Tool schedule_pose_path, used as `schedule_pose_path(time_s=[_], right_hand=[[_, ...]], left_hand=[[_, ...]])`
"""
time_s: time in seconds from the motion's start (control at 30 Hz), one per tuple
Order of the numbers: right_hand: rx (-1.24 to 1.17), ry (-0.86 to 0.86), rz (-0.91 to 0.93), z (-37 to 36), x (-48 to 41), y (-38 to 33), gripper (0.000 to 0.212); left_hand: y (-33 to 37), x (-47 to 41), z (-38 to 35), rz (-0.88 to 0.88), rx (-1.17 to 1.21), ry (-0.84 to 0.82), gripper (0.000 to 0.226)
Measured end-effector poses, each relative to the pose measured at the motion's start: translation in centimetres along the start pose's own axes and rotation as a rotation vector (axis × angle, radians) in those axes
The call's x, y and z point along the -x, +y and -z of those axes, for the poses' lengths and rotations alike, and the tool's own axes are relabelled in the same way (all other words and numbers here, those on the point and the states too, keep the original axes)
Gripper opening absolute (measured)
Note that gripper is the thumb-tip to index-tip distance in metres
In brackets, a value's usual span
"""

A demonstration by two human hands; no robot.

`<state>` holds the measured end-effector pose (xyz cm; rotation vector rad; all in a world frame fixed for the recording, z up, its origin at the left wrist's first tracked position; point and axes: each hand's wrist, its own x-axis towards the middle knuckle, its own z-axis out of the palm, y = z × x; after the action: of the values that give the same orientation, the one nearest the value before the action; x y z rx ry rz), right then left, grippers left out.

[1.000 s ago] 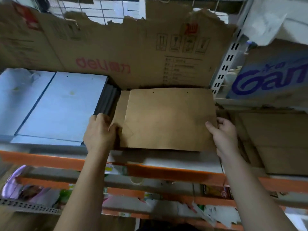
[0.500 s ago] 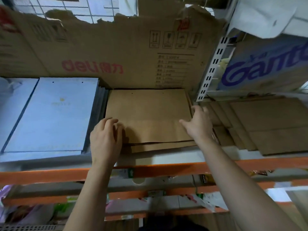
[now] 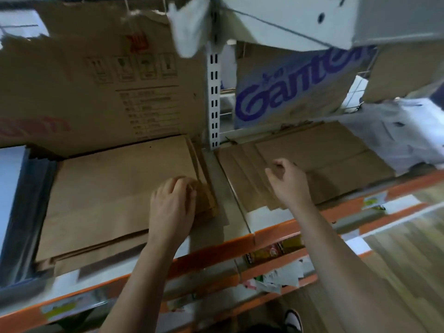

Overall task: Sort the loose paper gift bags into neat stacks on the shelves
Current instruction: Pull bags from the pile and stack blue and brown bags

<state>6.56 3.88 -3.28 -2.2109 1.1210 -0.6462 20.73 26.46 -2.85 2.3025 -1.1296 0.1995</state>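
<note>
Left stack (image 3: 108, 200) near neat; right pile (image 3: 324, 159) fanned, unsorted.
Left hand (image 3: 171, 205) curls on its edge; right hand (image 3: 288, 183) loose, empty.

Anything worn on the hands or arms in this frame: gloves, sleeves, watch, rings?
Nothing visible. The left hand and right hand are bare, with no gloves, rings or watch. The forearms are uncovered down to the bottom edge of the picture, with no sleeve in view. The picture is slightly blurred, so small marks can't be ruled out.
</note>
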Motion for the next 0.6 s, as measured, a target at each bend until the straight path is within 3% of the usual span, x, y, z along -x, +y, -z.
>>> schedule_pose_path(time_s=[0.23,0.4,0.6], right_hand=[[0.211,-0.052,-0.108,8.4,-6.5,11.0,0.048],[0.463,-0.093,-0.142,13.1,-10.5,16.2,0.075],[0.506,-0.165,-0.134,14.5,-13.1,19.2,0.106]], left_hand=[[9.5,-3.1,-7.6,-0.02,-0.06,0.001,0.021],[15.0,-3.9,-11.5,0.088,-0.072,0.022,0.02],[18.0,-3.9,-13.7,0.249,-0.114,0.078,0.026]])
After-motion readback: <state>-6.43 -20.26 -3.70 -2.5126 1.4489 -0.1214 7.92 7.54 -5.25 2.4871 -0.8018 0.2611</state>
